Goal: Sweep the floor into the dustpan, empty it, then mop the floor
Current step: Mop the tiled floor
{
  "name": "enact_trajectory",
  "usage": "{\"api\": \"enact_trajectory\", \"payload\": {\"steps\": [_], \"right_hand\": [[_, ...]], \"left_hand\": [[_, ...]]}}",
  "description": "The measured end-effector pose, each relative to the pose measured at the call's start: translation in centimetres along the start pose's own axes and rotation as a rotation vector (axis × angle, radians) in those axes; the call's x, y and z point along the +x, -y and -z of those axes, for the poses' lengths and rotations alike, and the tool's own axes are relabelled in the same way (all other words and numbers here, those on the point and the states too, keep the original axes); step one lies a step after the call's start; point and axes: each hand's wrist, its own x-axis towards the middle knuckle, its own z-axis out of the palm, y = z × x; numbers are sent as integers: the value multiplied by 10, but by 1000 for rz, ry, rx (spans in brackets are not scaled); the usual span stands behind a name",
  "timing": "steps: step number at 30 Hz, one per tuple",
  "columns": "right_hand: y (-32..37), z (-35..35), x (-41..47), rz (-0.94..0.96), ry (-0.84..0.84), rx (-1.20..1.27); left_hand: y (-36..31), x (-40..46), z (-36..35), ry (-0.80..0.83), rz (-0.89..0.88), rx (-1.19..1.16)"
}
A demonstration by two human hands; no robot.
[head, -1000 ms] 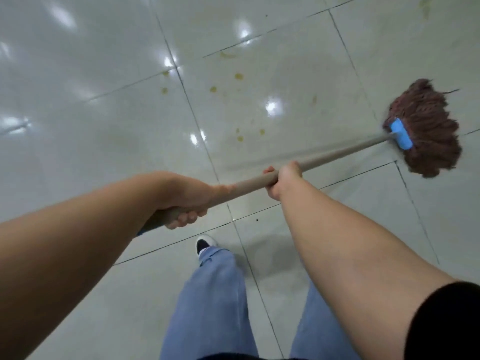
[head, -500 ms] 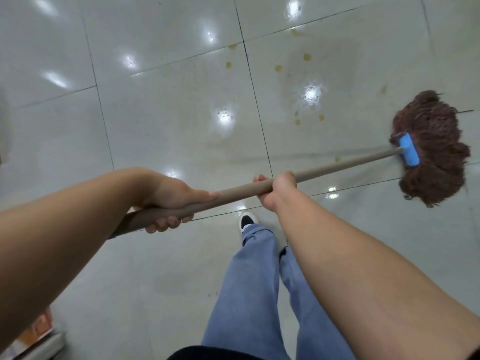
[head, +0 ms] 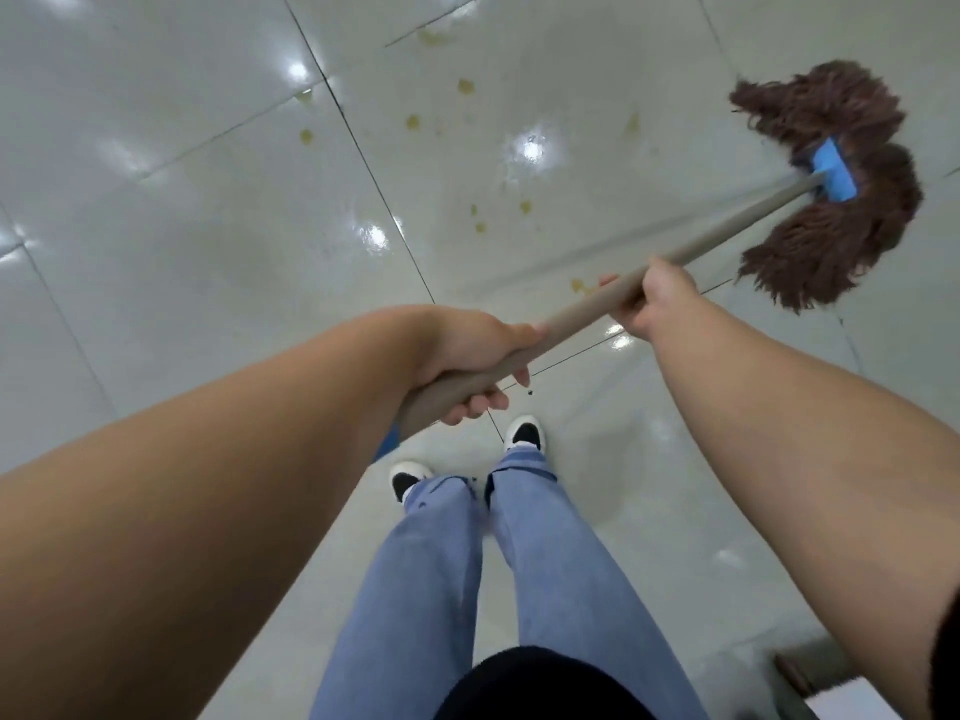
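A mop with a brown string head and a blue clamp lies on the glossy white tiled floor at the upper right. Its tan wooden handle runs down-left to my hands. My right hand grips the handle at mid-length. My left hand grips it lower, near its end. Yellowish stains dot the tiles left of the mop head.
My legs in blue jeans and black-and-white shoes stand below the hands. A small dark speck lies on the floor by my left hand. The corner of a pale object shows at the bottom right.
The mop head has swung up and away, its strands now spread in an arc. The handle tilts more steeply. Both feet now stand side by side, and the view has shifted.
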Motion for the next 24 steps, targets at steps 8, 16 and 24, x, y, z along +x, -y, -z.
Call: {"api": "enact_trajectory", "payload": {"steps": [8,16,24], "right_hand": [[-18,18,2,53,-196,51],[-179,-81,-67,-25,-99,44],[-441,-238,-208,-134,-24,-73]], "left_hand": [[14,12,-38,141,12,-105],[201,-29,48,104,38,-121],[494,-136,162,30,184,-75]]}}
